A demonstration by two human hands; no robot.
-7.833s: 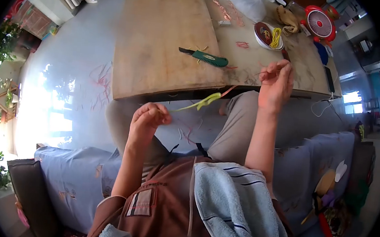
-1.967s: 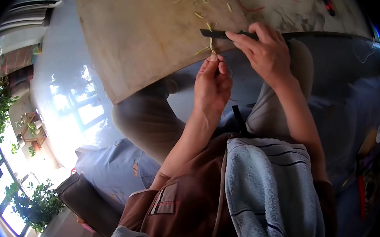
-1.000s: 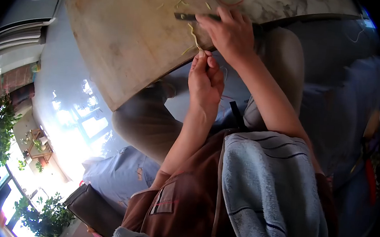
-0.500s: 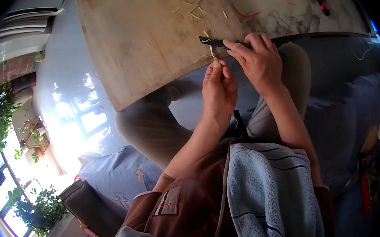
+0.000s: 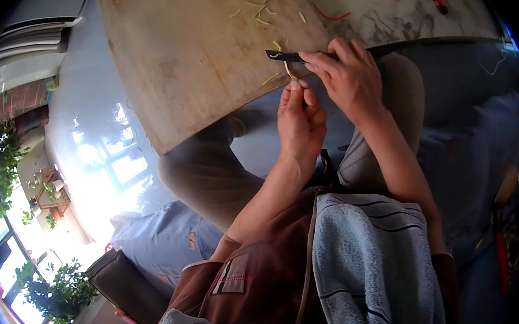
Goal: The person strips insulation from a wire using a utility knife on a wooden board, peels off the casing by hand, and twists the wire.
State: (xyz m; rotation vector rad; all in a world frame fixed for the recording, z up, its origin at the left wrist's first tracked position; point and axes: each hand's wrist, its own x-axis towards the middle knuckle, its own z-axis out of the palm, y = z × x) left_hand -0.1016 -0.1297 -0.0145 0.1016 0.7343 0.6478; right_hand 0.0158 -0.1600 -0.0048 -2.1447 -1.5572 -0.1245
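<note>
My left hand (image 5: 302, 119) is closed, its thumb and fingertips pinching the lower end of a thin yellow-green strip (image 5: 288, 69) at the near edge of the wooden board (image 5: 175, 62). My right hand (image 5: 348, 77) grips a narrow black blade-like tool (image 5: 276, 55), its forefinger stretched along the top. The tool lies across the strip, close above the left fingertips, and a pale curl shows on its end. Part of the strip sticks out beyond the tool. The tool's handle is hidden in my right hand.
Several yellow-green slivers (image 5: 261, 11) lie toward the board's far side. A red strip (image 5: 331, 15) curves beside them near a marbled surface (image 5: 395, 19), where a red-and-black tool (image 5: 439, 2) lies. My knees are beneath the board's near edge. A red-handled tool (image 5: 501, 260) is at the far right.
The view has shifted slightly, moving the board up and left in frame. Both hands keep their grip on the strip and the black tool, with little other change.
</note>
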